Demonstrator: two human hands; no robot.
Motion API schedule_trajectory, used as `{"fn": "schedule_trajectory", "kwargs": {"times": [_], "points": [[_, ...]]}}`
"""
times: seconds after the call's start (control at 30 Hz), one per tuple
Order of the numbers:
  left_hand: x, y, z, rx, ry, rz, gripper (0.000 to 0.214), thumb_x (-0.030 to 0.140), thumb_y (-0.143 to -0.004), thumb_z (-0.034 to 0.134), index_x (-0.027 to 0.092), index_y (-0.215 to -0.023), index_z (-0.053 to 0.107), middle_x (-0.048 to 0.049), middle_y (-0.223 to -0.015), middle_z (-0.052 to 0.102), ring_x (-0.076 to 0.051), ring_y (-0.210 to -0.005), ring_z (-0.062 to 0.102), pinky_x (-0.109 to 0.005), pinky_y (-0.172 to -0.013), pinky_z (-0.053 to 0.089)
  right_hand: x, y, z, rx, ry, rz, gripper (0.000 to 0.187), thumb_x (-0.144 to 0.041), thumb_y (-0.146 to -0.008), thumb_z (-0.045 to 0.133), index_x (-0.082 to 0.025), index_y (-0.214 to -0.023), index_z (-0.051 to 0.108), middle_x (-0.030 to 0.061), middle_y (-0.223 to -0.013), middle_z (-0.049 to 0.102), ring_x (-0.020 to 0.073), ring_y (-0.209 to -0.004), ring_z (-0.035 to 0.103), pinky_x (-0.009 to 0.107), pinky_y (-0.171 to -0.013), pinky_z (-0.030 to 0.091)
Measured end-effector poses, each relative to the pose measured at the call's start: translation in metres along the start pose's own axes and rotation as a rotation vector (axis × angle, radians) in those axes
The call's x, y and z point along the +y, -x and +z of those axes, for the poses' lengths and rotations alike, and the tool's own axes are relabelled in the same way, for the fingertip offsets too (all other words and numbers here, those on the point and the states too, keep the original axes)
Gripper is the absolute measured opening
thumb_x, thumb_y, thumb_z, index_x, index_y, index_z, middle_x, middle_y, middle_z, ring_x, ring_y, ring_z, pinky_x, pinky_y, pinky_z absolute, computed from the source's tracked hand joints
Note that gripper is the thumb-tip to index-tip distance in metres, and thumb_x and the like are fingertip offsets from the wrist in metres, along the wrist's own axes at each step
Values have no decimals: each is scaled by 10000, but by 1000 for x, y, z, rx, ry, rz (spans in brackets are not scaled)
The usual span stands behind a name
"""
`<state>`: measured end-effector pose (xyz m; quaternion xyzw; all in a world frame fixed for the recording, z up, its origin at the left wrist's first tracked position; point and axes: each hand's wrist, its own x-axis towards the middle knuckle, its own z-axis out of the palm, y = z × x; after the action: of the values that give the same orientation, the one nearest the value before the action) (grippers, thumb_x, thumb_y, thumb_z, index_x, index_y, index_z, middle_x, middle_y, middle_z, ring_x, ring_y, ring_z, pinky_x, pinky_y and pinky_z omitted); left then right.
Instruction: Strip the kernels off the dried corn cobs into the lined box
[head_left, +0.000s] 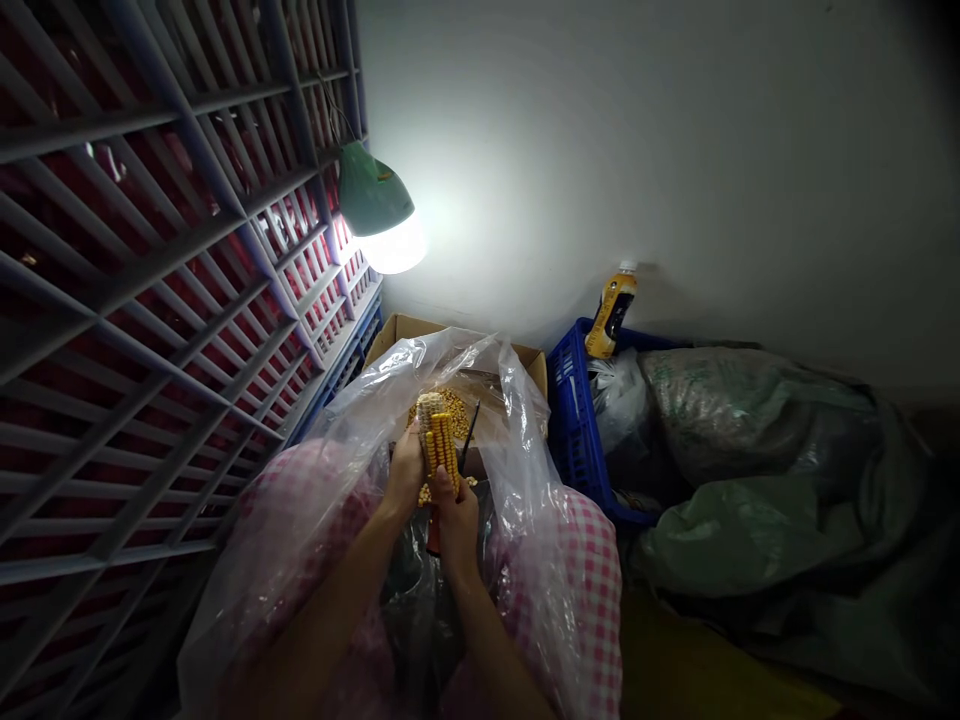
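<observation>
In the middle of the view, my left hand [405, 470] is wrapped round a pale corn cob [429, 408] that looks stripped of its kernels near the top. My right hand [456, 515] grips a yellow ear of corn [443, 448] from below, pressed side by side against the pale cob. Behind them, loose corn kernels [459, 408] lie in a clear plastic bag [517, 420] spread over a cardboard box [411, 326]. A thin dark rod [472, 432] leans there. Below my hands shows something red [433, 535], partly hidden.
A lit bulb lamp [382, 205] hangs from plastic crates [247, 215] stacked at left. To the right, a blue basket [571, 430] holds a yellow-labelled bottle [611, 312] and bags. Greenish sacks [765, 420] lie beyond. Pink checked cloth [589, 560] covers my legs.
</observation>
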<state>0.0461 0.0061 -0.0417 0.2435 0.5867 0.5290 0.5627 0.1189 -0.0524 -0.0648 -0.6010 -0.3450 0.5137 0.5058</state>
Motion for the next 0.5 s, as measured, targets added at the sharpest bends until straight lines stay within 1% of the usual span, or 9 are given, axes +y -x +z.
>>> {"fn": "schedule_trajectory", "kwargs": {"times": [0.03,0.07,0.13,0.2,0.27,0.3,0.33,0.4,0.5], "points": [[2,-1,0,-44,30,-36,190,372,-788,550,197,-859,571,30,-676,565,-117,-583,521,-231,-556,415,-1,0,-1,-4,-21,7,450,-560,-774,556,-129,-850,661,8,-697,599,132,-608,501,233,-555,403],[5,-2,-1,-64,58,-72,205,336,-786,557,214,-950,569,26,-734,597,-119,-611,547,-226,-560,419,-2,-1,-2,-10,-35,14,446,-553,-767,572,-128,-875,659,9,-709,604,131,-611,504,231,-554,402],[8,-3,-1,-60,76,-123,246,337,-815,527,223,-1031,565,3,-824,633,-126,-673,583,-224,-581,429,-4,-3,-4,1,-59,23,453,-548,-771,571,-123,-902,658,16,-719,615,132,-610,515,234,-555,407],[7,-3,0,-96,43,-113,311,445,-851,467,187,-966,596,-24,-805,636,-141,-699,587,-238,-605,435,-4,-5,-5,23,-74,31,471,-552,-776,562,-119,-937,657,39,-765,641,150,-651,549,247,-589,428],[1,0,2,-191,-12,-47,441,575,-828,457,161,-879,601,-24,-731,609,-151,-673,565,-253,-614,432,-2,-6,-4,55,-38,32,479,-552,-772,567,-117,-950,661,63,-820,664,177,-718,578,268,-641,445],[-3,2,3,-218,-49,1,469,614,-801,478,162,-857,591,-12,-699,588,-148,-651,547,-256,-613,428,-1,-6,-4,70,-7,37,480,-552,-769,569,-116,-944,664,71,-830,670,189,-740,585,278,-658,449],[-7,4,4,-222,-84,58,473,629,-781,500,167,-840,578,2,-679,565,-140,-633,527,-254,-611,422,-1,-6,-3,82,23,42,480,-553,-766,569,-114,-930,668,75,-827,673,198,-750,589,284,-667,450],[-13,7,6,-173,-134,150,462,635,-780,498,176,-796,549,18,-659,526,-127,-610,490,-250,-604,410,0,-6,-2,85,53,40,478,-553,-768,563,-111,-914,673,74,-809,675,204,-749,591,291,-674,450],[-15,11,6,-98,-167,195,464,636,-802,449,182,-730,517,14,-655,507,-130,-600,472,-256,-592,399,-2,-3,-1,55,25,11,470,-547,-774,557,-112,-909,675,60,-789,676,196,-732,590,287,-673,454]]}}
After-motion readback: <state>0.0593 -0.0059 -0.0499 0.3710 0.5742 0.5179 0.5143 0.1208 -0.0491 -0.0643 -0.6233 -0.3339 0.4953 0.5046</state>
